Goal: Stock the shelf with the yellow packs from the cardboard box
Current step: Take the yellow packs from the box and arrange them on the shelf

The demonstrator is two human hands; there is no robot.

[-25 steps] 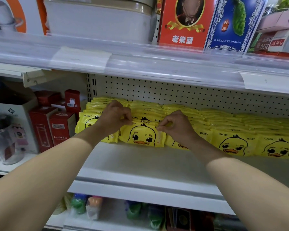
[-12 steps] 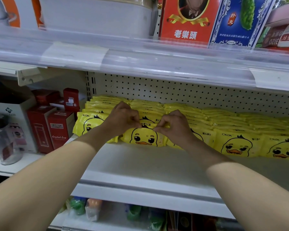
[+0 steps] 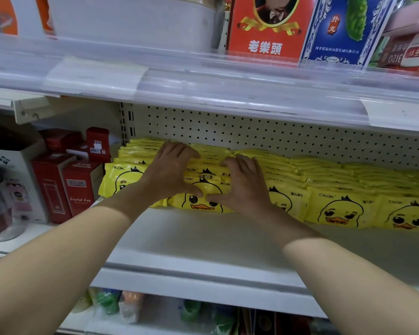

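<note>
Both hands lie flat with spread fingers on the yellow packs (image 3: 341,209) on the shelf (image 3: 203,240). The left hand (image 3: 169,172) and right hand (image 3: 244,182) press side by side, gripping nothing.

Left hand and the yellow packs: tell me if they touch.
Touching. The head view shows the left hand resting flat on the yellow packs, fingers spread over their tops.

Two hands, the left hand (image 3: 169,175) and right hand (image 3: 242,187), five front-row yellow packs (image 3: 341,211) with uncountable ones behind, at least four red boxes (image 3: 51,187) at nine o'clock, plus one red carton (image 3: 264,22) and one blue carton (image 3: 336,27) at one o'clock.
</note>
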